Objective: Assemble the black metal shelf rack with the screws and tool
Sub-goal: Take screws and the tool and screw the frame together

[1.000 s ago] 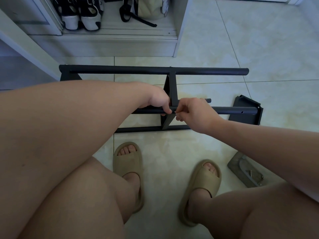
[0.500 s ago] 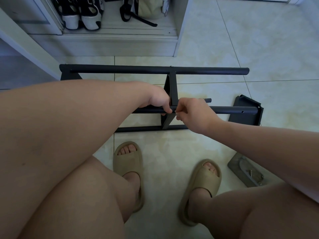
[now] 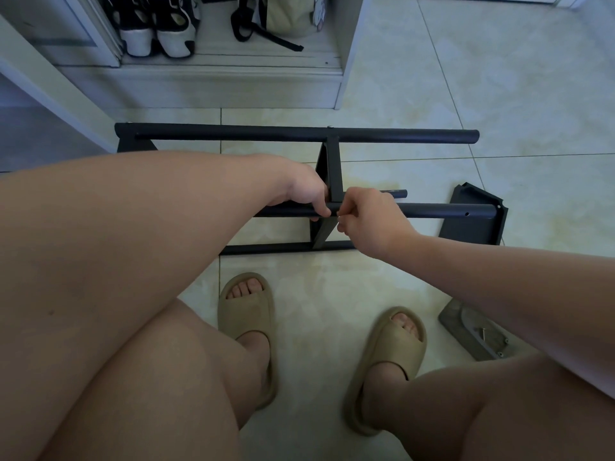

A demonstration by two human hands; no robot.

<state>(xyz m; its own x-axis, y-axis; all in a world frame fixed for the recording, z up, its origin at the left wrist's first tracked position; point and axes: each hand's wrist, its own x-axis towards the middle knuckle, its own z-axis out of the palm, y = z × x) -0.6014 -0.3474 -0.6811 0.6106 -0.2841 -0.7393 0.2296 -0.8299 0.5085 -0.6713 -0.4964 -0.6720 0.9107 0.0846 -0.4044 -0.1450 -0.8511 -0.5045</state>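
Nothing has visibly shifted: the black rack [image 3: 233, 133] stays on the floor tiles [image 3: 499, 78], left grip [image 3: 307, 194] curled round its near tube [image 3: 432, 210] just beside the middle bracket [image 3: 332, 168], right grip [image 3: 369, 221] pinched narrow at that joint, its contents too small to tell.

On floor [image 3: 499, 78]: rack [image 3: 299, 134] before cabinet [image 3: 233, 84]; loose panel [image 3: 472, 224] right of rack; screw tray [image 3: 447, 319] right of slippers [image 3: 246, 307].

Bare arms, bare legs, tan slide sandals [image 3: 247, 314]
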